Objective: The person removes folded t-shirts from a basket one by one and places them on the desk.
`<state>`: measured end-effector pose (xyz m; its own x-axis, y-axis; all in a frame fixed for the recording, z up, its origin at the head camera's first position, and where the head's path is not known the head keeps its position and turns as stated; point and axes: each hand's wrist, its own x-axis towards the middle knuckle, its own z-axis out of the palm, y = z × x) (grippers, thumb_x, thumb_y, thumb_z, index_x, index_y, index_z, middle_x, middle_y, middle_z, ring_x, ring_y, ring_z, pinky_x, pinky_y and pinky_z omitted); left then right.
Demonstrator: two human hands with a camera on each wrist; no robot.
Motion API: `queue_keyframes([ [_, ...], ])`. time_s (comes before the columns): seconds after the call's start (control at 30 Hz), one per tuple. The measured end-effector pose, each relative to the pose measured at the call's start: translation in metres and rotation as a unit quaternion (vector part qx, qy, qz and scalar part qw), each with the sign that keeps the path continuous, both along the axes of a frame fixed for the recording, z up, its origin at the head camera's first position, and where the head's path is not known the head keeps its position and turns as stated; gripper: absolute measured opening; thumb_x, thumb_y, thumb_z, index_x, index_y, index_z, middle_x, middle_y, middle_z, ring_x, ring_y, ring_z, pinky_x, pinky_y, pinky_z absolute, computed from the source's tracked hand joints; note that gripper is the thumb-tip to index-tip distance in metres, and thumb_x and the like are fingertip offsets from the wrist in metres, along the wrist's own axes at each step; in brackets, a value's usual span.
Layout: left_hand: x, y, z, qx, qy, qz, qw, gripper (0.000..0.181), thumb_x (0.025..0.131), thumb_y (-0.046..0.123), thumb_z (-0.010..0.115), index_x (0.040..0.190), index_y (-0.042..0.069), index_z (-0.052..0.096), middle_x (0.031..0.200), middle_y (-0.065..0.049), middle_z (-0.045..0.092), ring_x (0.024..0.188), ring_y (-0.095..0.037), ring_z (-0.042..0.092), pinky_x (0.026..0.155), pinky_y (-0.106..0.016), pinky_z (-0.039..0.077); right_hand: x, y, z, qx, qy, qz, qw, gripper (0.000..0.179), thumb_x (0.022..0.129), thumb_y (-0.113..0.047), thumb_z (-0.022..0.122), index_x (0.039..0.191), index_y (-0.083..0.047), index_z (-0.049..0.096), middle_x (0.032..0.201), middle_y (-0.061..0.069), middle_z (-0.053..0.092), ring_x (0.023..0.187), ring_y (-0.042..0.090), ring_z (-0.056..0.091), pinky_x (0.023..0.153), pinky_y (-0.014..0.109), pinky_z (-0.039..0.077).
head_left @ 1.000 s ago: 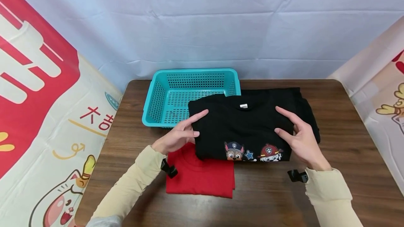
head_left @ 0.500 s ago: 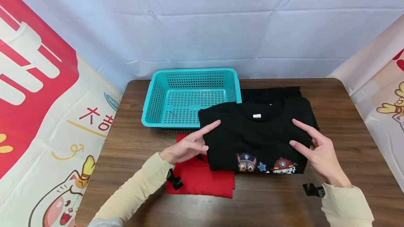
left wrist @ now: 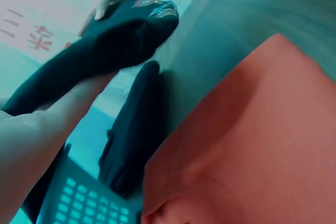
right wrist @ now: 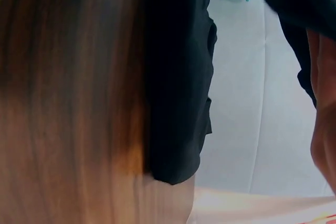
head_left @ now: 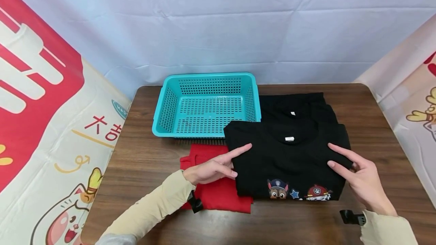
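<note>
A folded black T-shirt (head_left: pixel 276 162) with cartoon dogs on its front is held up between both hands. At its left edge my left hand (head_left: pixel 218 166) grips it, thumb and index finger on top and the other fingers beneath. My right hand (head_left: pixel 362 179) holds the right edge the same way. In the left wrist view the held T-shirt (left wrist: pixel 100 45) hangs above the table. Partly under it in the head view lies a folded red T-shirt (head_left: pixel 218 199). Behind it are more folded black clothes (head_left: pixel 306 110), also in the right wrist view as a dark stack (right wrist: pixel 178 87).
A turquoise plastic basket (head_left: pixel 204 135) with mesh sides and floor stands at the back left of the wooden table (head_left: pixel 143 162). The folded black clothes lie right beside it. A pale cloth backdrop (head_left: pixel 211 22) hangs behind the table.
Both hands have carried the black T-shirt to the right and toward the front. More of the basket and of the black clothes behind now shows.
</note>
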<state>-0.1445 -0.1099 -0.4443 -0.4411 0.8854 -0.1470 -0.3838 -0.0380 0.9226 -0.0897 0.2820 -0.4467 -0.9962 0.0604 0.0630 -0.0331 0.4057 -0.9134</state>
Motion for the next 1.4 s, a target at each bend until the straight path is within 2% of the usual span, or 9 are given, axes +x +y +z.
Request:
queue_keyframes([
  [0.07, 0.002, 0.004, -0.002, -0.002, -0.003, -0.003, 1.0, 0.078, 0.091, 0.003, 0.042, 0.157, 0.025, 0.006, 0.065, 0.009, 0.043, 0.056, -0.004, 0.035, 0.092, -0.029, 0.041, 0.002, 0.003, -0.003, -0.027, -0.004, -0.008, 0.9996, 0.048, 0.087, 0.002, 0.066, 0.133, -0.005, 0.057, 0.048, -0.009, 0.028, 0.035, 0.019, 0.019, 0.033, 0.035, 0.018],
  [0.17, 0.003, 0.01, -0.004, -0.006, -0.008, -0.004, 0.9999, 0.077, 0.091, 0.004, 0.043, 0.157, 0.025, 0.009, 0.053, 0.004, 0.018, 0.048, -0.007, 0.024, 0.089, -0.027, 0.041, 0.006, 0.008, -0.005, -0.081, -0.009, -0.015, 0.9966, 0.047, 0.086, 0.006, 0.066, 0.132, -0.004, 0.058, 0.047, -0.006, 0.026, 0.035, 0.023, 0.015, 0.032, 0.036, 0.013],
  [0.3, 0.004, 0.02, -0.004, -0.014, 0.004, -0.011, 0.9998, 0.077, 0.092, 0.002, 0.044, 0.156, 0.025, 0.01, 0.105, 0.013, 0.054, 0.05, -0.004, 0.033, 0.088, -0.025, 0.044, 0.011, 0.014, -0.007, -0.083, -0.017, -0.036, 0.9958, 0.047, 0.086, 0.005, 0.066, 0.131, -0.005, 0.06, 0.046, -0.008, 0.028, 0.035, 0.023, 0.014, 0.033, 0.036, 0.013],
  [0.4, 0.006, 0.027, -0.005, -0.023, 0.017, -0.019, 0.9994, 0.077, 0.091, 0.001, 0.045, 0.156, 0.025, 0.01, 0.156, 0.006, 0.016, 0.066, -0.003, 0.046, 0.087, -0.023, 0.045, 0.015, 0.018, -0.008, -0.043, -0.025, -0.056, 0.9972, 0.046, 0.087, 0.002, 0.067, 0.131, -0.007, 0.06, 0.052, -0.015, 0.04, 0.036, 0.023, 0.016, 0.033, 0.037, 0.014],
  [0.6, 0.01, 0.042, -0.009, -0.04, 0.023, -0.031, 0.9984, 0.078, 0.092, 0.001, 0.048, 0.156, 0.027, 0.012, 0.16, 0.004, 0.008, 0.132, -0.008, 0.028, 0.095, -0.024, 0.045, 0.023, 0.028, -0.012, -0.041, -0.025, -0.063, 0.9969, 0.046, 0.086, 0.001, 0.068, 0.131, -0.003, 0.059, 0.091, -0.024, 0.069, 0.044, 0.017, 0.022, 0.05, 0.018, 0.032],
  [0.83, 0.016, 0.057, -0.018, -0.047, 0.018, -0.034, 0.9982, 0.078, 0.092, 0.001, 0.048, 0.156, 0.029, 0.013, 0.159, 0.006, 0.01, 0.137, -0.01, 0.023, 0.095, -0.025, 0.047, 0.029, 0.04, -0.018, -0.002, -0.047, -0.063, 0.9969, 0.048, 0.088, -0.004, 0.068, 0.135, -0.014, 0.059, 0.13, -0.026, 0.058, 0.109, -0.014, 0.043, 0.087, 0.0, 0.029],
  [1.0, 0.02, 0.064, -0.023, -0.057, 0.009, -0.031, 0.9979, 0.078, 0.092, 0.003, 0.051, 0.155, 0.032, 0.015, 0.158, 0.009, 0.011, 0.089, -0.004, 0.051, 0.09, -0.025, 0.048, 0.032, 0.046, -0.019, 0.023, -0.084, -0.073, 0.9935, 0.049, 0.09, -0.012, 0.068, 0.137, -0.022, 0.057, 0.083, -0.023, 0.061, 0.045, 0.013, 0.039, 0.043, 0.026, 0.032],
  [1.2, 0.024, 0.071, -0.027, -0.063, -0.011, -0.027, 0.9976, 0.079, 0.092, 0.002, 0.052, 0.155, 0.032, 0.017, 0.107, 0.014, 0.053, 0.057, -0.004, 0.049, 0.091, -0.026, 0.049, 0.036, 0.051, -0.02, 0.053, -0.105, -0.085, 0.9894, 0.05, 0.09, -0.02, 0.069, 0.138, -0.024, 0.055, 0.074, -0.026, 0.054, 0.037, 0.019, 0.029, 0.037, 0.032, 0.025],
  [1.4, 0.024, 0.077, -0.031, -0.076, -0.034, -0.029, 0.9961, 0.077, 0.092, 0.002, 0.049, 0.156, 0.03, 0.016, 0.055, 0.005, 0.043, 0.058, -0.005, 0.054, 0.098, -0.029, 0.049, 0.036, 0.056, -0.025, 0.074, -0.114, -0.071, 0.9882, 0.051, 0.09, -0.024, 0.069, 0.139, -0.023, 0.054, 0.081, -0.026, 0.056, 0.043, 0.022, 0.03, 0.045, 0.031, 0.028],
])
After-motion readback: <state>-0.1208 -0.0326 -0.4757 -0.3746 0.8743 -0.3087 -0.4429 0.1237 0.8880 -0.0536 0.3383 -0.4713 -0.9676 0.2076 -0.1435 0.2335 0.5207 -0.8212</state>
